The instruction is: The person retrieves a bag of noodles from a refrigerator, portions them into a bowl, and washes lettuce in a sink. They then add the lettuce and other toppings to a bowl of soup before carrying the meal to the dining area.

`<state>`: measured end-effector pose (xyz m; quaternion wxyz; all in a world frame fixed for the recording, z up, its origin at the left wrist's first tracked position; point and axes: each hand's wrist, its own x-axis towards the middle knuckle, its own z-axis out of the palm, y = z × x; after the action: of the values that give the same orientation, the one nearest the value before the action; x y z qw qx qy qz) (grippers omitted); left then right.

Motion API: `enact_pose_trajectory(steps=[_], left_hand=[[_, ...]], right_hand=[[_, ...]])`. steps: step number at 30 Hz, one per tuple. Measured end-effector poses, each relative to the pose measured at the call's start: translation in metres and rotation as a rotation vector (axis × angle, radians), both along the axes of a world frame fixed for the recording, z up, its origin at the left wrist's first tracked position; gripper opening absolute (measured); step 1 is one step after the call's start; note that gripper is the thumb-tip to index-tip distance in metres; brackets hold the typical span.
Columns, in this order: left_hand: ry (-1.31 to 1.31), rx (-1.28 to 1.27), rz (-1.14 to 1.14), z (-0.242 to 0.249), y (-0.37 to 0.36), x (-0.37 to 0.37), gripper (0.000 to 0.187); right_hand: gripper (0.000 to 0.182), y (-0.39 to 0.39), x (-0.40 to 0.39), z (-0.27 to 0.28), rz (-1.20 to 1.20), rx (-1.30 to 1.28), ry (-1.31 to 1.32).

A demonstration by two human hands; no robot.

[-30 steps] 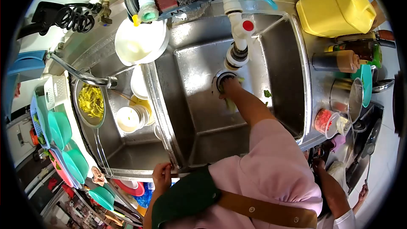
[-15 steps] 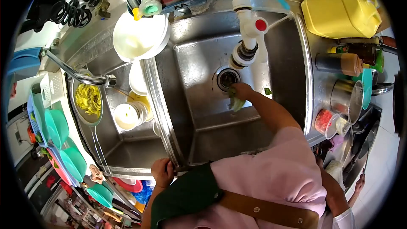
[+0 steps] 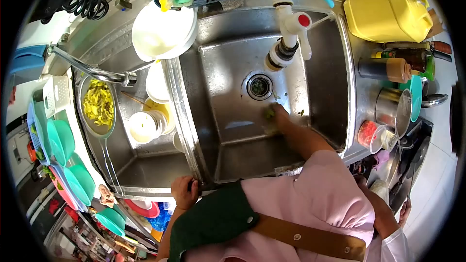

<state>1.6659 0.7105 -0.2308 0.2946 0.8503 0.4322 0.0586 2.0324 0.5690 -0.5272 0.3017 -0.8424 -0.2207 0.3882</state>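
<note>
My right hand (image 3: 279, 114) reaches down to the floor of the right sink basin (image 3: 233, 157), just in front of the drain (image 3: 259, 87). Its fingers are closed around leafy green scraps (image 3: 270, 113), partly hidden by the hand. Small green bits lie inside the drain, and another leaf bit (image 3: 301, 112) sits to the right of my hand. My left hand (image 3: 184, 192) is curled closed on the front rim of the sink, near the divider between the basins.
A white tap (image 3: 290, 31) hangs over the right basin. White bowls (image 3: 162, 31) rest on the divider's far end. The left basin has stacked cups (image 3: 144, 127) and a strainer of yellow-green vegetables (image 3: 98, 104). A yellow jug (image 3: 383, 14) and bottles line the right counter. Another person's hand (image 3: 404, 213) shows lower right.
My right hand has moved from the drain's edge toward the front of the basin, uncovering the drain. The larger clump of greens at my hand now looks smaller. My left hand stays on the rim.
</note>
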Motion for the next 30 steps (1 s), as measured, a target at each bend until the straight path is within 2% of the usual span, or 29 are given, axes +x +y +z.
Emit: enact_pose_trajectory(steps=[1,2,4,5,8,10,11,13,15,16,17,18,19,21,23,25,27,30], left_hand=[[0.007,-0.002,0.0,0.001,-0.001,-0.003,0.011],[-0.01,-0.006,-0.011,-0.001,0.0,-0.004,0.011],[-0.024,-0.012,-0.024,-0.002,0.001,-0.003,0.011],[-0.036,0.0,-0.015,-0.001,0.001,-0.002,0.011],[-0.028,0.004,-0.01,-0.002,0.002,-0.003,0.011],[0.004,-0.005,-0.011,-0.001,0.002,-0.004,0.01],[0.002,0.017,-0.02,0.001,0.003,-0.003,0.01],[-0.003,0.043,-0.027,-0.001,0.005,-0.003,0.009],[0.015,-0.002,0.004,-0.005,0.004,-0.009,0.009],[0.017,-0.01,0.006,-0.004,0.003,-0.009,0.009],[0.011,0.021,0.002,-0.003,0.005,-0.008,0.008],[0.001,0.056,0.001,-0.002,0.007,-0.007,0.008],[-0.002,0.056,0.008,-0.002,0.007,-0.007,0.008],[-0.005,0.052,0.003,-0.001,0.008,-0.006,0.007],[-0.002,0.05,0.015,0.0,0.009,-0.006,0.007],[0.002,0.048,0.027,-0.001,0.009,-0.006,0.007],[-0.001,0.077,-0.006,-0.002,0.01,-0.008,0.008],[-0.042,0.069,0.008,-0.003,0.013,-0.009,0.01]], right_hand=[[0.026,0.017,-0.006,0.011,-0.076,-0.163,0.072],[0.026,0.031,-0.005,0.025,-0.073,-0.161,0.076],[0.03,0.052,0.0,0.042,-0.05,-0.14,-0.199],[0.035,0.055,0.007,0.042,-0.127,-0.036,-0.328],[0.036,0.056,0.016,0.047,-0.226,-0.063,-0.28],[0.039,0.06,0.015,0.031,-0.009,-0.208,-0.363],[0.039,0.062,0.013,0.036,-0.008,-0.207,-0.362],[0.046,0.068,0.013,0.047,0.162,-0.225,-0.318],[0.041,0.046,0.025,0.028,-0.06,-0.273,-0.445],[0.034,0.025,0.034,0.019,-0.318,-0.246,-0.424],[0.03,0.018,0.04,0.045,-0.322,-0.383,-0.481],[0.032,0.006,0.052,0.06,-0.395,-0.519,-0.329],[0.037,-0.002,0.052,0.067,-0.504,-0.671,-0.357],[0.039,-0.011,0.056,0.057,-0.327,-0.828,-0.258],[0.038,-0.01,0.041,0.004,-0.416,-0.376,-0.075],[0.038,0.021,0.001,-0.029,-0.229,-0.124,-0.379],[0.036,0.071,-0.026,0.017,0.009,-0.163,-0.369],[0.034,0.103,-0.04,0.042,0.152,-0.239,-0.244]])
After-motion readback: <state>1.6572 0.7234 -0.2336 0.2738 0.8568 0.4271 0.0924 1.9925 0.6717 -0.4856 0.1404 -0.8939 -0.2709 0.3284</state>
